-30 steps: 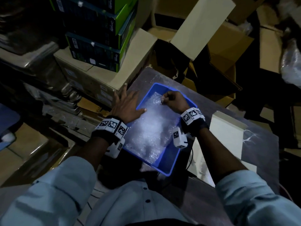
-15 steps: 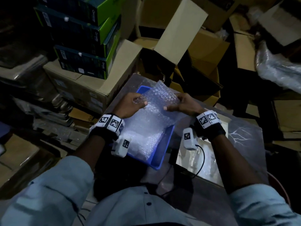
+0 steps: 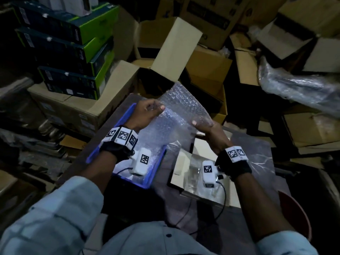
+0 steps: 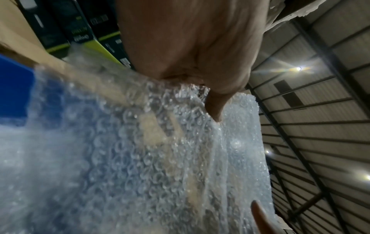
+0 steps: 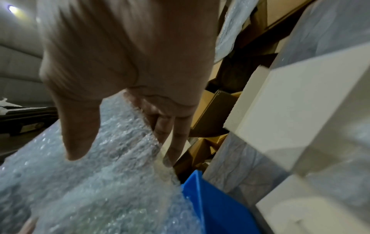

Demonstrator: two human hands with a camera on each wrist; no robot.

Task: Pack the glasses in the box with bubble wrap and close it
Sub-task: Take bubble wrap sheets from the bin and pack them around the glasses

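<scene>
Nearest us, a white box (image 3: 195, 173) lies open on the grey table (image 3: 257, 144), something clear and blurred inside it. Left of it sits our blue bin (image 3: 114, 126), bubble wrap (image 3: 176, 115) rising out of it. Our left hand (image 3: 147, 113) pinches the sheet's left edge, thumb on top; our right hand (image 3: 207, 129) pinches its right edge. Beyond, an open cardboard carton (image 3: 176, 52) stands among stacked boxes.

Dim, shadowy storeroom, glaring ceiling lamps (image 4: 298, 68) in left wrist view, motion blur, wide-angle edge warping
</scene>
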